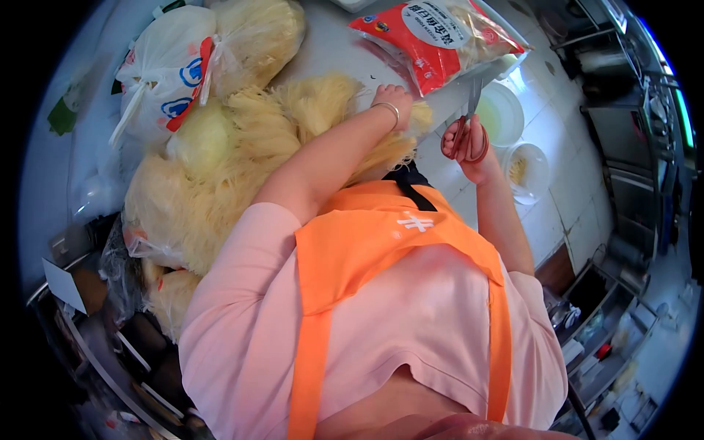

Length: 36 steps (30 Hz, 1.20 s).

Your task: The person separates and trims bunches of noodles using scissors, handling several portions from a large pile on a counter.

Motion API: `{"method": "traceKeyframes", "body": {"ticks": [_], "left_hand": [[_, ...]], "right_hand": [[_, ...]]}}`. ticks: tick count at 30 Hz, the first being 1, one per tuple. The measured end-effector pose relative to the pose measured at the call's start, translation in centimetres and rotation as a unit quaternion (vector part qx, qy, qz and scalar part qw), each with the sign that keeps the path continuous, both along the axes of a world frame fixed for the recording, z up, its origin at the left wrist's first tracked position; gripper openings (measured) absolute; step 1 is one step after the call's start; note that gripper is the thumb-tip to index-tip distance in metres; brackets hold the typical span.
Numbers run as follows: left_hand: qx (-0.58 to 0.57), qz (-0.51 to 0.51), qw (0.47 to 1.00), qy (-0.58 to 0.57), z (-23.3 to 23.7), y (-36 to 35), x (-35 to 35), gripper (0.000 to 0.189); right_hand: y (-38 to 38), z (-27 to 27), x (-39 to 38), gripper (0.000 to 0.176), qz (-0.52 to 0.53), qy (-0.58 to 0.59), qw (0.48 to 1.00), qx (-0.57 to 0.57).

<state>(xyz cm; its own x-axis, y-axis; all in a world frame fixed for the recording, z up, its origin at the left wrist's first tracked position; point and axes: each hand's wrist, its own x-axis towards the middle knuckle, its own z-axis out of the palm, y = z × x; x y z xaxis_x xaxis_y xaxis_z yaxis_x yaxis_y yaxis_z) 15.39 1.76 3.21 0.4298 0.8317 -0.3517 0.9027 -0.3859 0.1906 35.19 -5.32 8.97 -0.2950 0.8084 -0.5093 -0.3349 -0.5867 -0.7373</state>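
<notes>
My left hand (pixel 394 105), with a bracelet at the wrist, is closed on a bundle of thin, pale yellow noodle-like strands at the table's edge. More of these strands (pixel 253 136) lie in a large heap to its left, partly over plastic bags. Beyond the table's edge, my right hand (pixel 468 149) grips the red handles of a pair of scissors (pixel 475 99). The blades point away from me and look close together. A red and white printed plastic package (pixel 433 40) lies on the table beyond my left hand.
Knotted plastic bags (pixel 165 70) stand at the far left of the table (pixel 323 55). Below its right edge are a white bucket with pale liquid (pixel 501 114) and another with yellow pieces (pixel 526 174). Metal shelves (pixel 612 315) stand to the right.
</notes>
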Motion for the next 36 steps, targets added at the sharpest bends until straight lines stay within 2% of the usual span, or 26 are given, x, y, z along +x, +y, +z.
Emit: {"method": "traceKeyframes", "body": {"ticks": [3,5,6,8,9,11,12,13,14,15,17,19,20,24,26,27,29,30,32,36], "left_hand": [[-0.012,0.029,0.998,0.049,-1.3,1.2,0.9,0.044],[-0.105,0.075,0.992,0.015,-0.5,1.7,0.7,0.041],[-0.106,0.073,0.992,0.018,-0.2,1.9,0.3,0.041],[-0.149,0.097,0.982,-0.071,0.2,2.2,-0.9,0.042],[-0.148,0.096,0.982,-0.068,0.1,2.1,-1.6,0.042],[-0.046,0.029,0.98,-0.192,-0.6,1.8,-3.2,0.037],[-0.043,0.03,0.98,-0.19,-1.6,1.5,-3.9,0.037],[-0.14,0.111,0.915,-0.361,-2.6,1.1,-4.6,0.033],[-0.228,0.187,0.805,-0.516,-3.6,0.9,-5.3,0.029],[-0.225,0.188,0.805,-0.516,-2.7,0.6,-5.7,0.029],[-0.256,0.193,0.733,-0.6,0.8,-0.6,-6.2,0.023],[-0.269,0.201,0.714,-0.614,2.3,-1.4,-6.8,0.02],[-0.286,0.207,0.694,-0.628,2.7,-1.6,-7.2,0.017],[-0.289,0.176,0.669,-0.662,3.0,-2.3,-8.5,0.011],[-0.292,0.195,0.617,-0.704,3.1,-2.6,-8.7,0.01],[-0.29,0.195,0.616,-0.706,3.0,-2.8,-8.9,0.01],[-0.316,0.199,0.57,-0.732,2.9,-3.1,-9.1,0.01],[-0.315,0.199,0.569,-0.733,3.0,-3.2,-9.1,0.01],[-0.341,0.203,0.527,-0.752,3.1,-3.5,-9.0,0.011],[-0.353,0.199,0.497,-0.767,3.6,-3.8,-8.8,0.011]], "right_hand": [[-0.4,-0.3,0.9,0.053,0.002,-0.009,1.0,-0.011],[-0.7,-0.7,1.7,0.052,-0.009,-0.014,1.0,-0.019],[-0.7,-1.0,2.2,0.051,-0.018,-0.02,0.999,-0.023],[-0.9,-1.5,2.8,0.051,-0.018,-0.011,0.999,-0.026],[-1.0,-1.7,3.0,0.05,-0.016,-0.004,1.0,-0.026],[-0.9,-2.0,3.2,0.049,0.001,0.0,1.0,-0.022],[-0.8,-2.2,3.1,0.049,0.02,0.001,1.0,-0.018],[-0.7,-2.1,2.7,0.049,0.022,0.003,1.0,-0.017],[-0.6,-2.1,2.1,0.048,0.041,0.001,0.999,-0.018],[-0.5,-2.0,1.5,0.047,0.06,-0.002,0.998,-0.017],[-0.6,-1.0,0.3,0.048,0.1,-0.014,0.995,-0.006],[-1.0,-0.3,-1.1,0.051,0.185,-0.048,0.981,0.038],[-0.8,-0.5,-1.0,0.055,0.267,-0.043,0.962,0.039],[-1.4,1.3,-2.2,0.062,0.365,-0.017,0.928,0.078],[-1.5,1.7,-2.4,0.063,0.386,-0.015,0.918,0.091],[-1.6,1.9,-2.5,0.064,0.403,-0.012,0.909,0.104],[-1.6,2.1,-3.0,0.065,0.401,-0.004,0.911,0.1],[-1.6,2.3,-3.3,0.066,0.397,0.004,0.913,0.097],[-1.3,2.8,-4.0,0.066,0.405,0.0,0.908,0.108],[-0.9,3.0,-4.4,0.064,0.412,0.003,0.9,0.142]]}}
